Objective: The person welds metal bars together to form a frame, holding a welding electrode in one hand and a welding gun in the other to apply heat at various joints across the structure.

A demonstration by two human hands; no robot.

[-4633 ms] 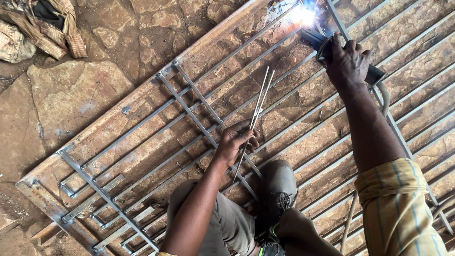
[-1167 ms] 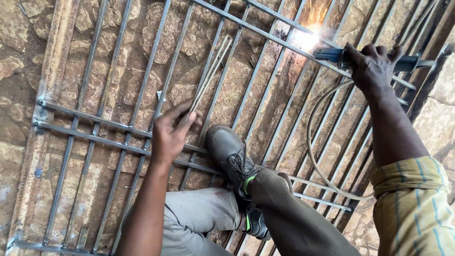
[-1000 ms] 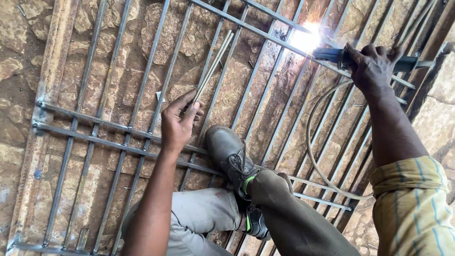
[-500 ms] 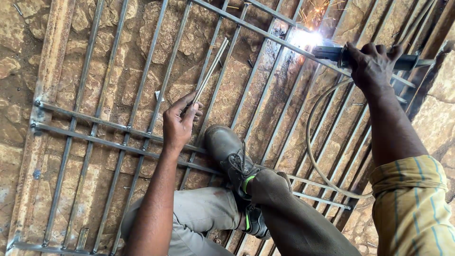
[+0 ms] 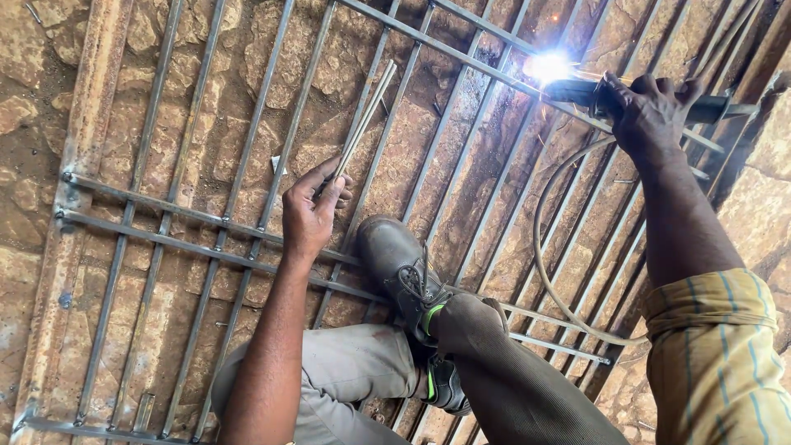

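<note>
The ground [image 5: 49, 49] is rough stone, tan and reddish, cracked into uneven slabs; a metal grille [image 5: 206, 247] of long thin bars lies flat on it, filling most of the view; two cross bars [image 5: 165, 227] run side by side over the long bars at the left; a rusty flat frame bar [image 5: 78, 165] edges the grille on the left; a dark boot [image 5: 400, 268] rests on the bars near the middle; a grey cable [image 5: 548, 272] loops across the bars at the right.

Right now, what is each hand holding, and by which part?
The left hand grips a few thin welding rods by their lower ends. The right hand grasps the electrode holder around its handle.
</note>
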